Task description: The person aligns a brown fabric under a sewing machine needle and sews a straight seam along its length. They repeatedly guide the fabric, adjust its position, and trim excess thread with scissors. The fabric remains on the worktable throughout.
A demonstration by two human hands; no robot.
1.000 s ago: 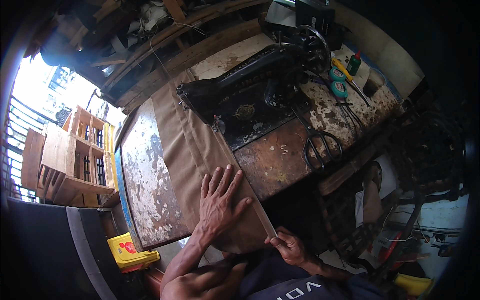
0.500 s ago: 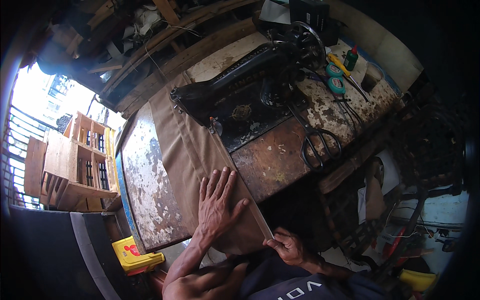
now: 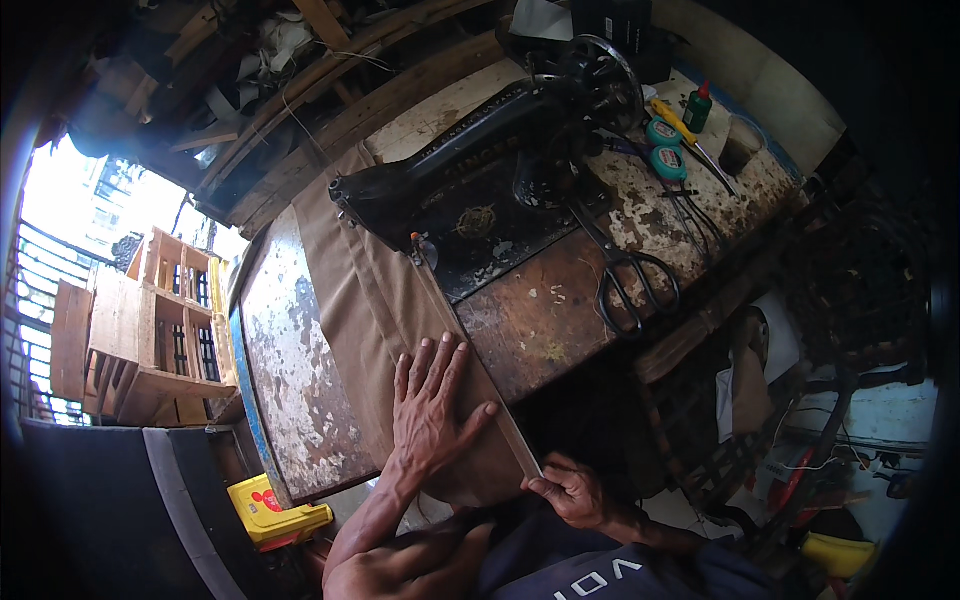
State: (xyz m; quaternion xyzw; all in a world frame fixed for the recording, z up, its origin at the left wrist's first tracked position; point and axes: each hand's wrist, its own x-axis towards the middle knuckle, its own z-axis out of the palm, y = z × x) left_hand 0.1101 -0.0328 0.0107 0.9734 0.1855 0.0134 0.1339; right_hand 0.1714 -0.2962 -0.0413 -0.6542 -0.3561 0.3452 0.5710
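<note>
A long piece of brown fabric (image 3: pixel 355 295) runs from under the head of a black sewing machine (image 3: pixel 470 175) down over the table's front edge toward me. My left hand (image 3: pixel 432 405) lies flat on the fabric, its fingers stretched out and pointing at the machine. At the near right end of the fabric, my right hand (image 3: pixel 568 492) pinches the folded edge between thumb and curled fingers. That edge forms a straight strip leading up to the machine's needle area. The needle itself is too small to make out.
Black scissors (image 3: pixel 635 290) lie right of the machine on the worn table (image 3: pixel 290 370). Beyond are teal round cases (image 3: pixel 668 160), a yellow-handled screwdriver (image 3: pixel 680 125) and a green bottle (image 3: pixel 697 108). A wooden crate (image 3: pixel 165 330) and a yellow container (image 3: pixel 270 515) stand at left.
The view has shifted slightly, so the machine and table appear a little further left and up. Both hands keep the same hold on the fabric.
</note>
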